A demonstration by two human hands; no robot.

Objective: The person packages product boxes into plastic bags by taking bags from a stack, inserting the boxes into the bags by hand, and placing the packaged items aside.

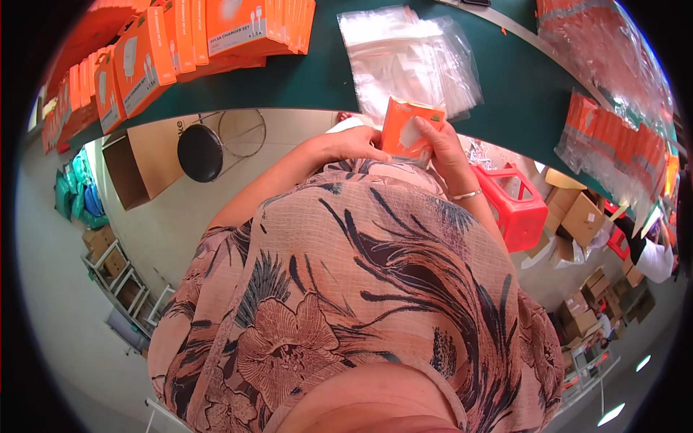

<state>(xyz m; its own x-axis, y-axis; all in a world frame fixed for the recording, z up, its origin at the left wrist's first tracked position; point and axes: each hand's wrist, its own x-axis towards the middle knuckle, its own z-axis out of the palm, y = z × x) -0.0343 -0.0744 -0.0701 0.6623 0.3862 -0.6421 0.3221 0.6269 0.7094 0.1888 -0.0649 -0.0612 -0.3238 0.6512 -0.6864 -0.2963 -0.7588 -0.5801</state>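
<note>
Head view: green table with orange boxes, pale floor.

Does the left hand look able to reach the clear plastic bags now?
Probably yes: the clear plastic bags lie just beyond the left hand, and the orange box hides only their near edge.

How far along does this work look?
Apparently done: orange boxes in clear plastic at right. In hand: one orange cardboard box, gripped by the right hand, left hand at its edge. Apparently left: rows of unbagged orange boxes at left; flat clear plastic bags between.
</note>
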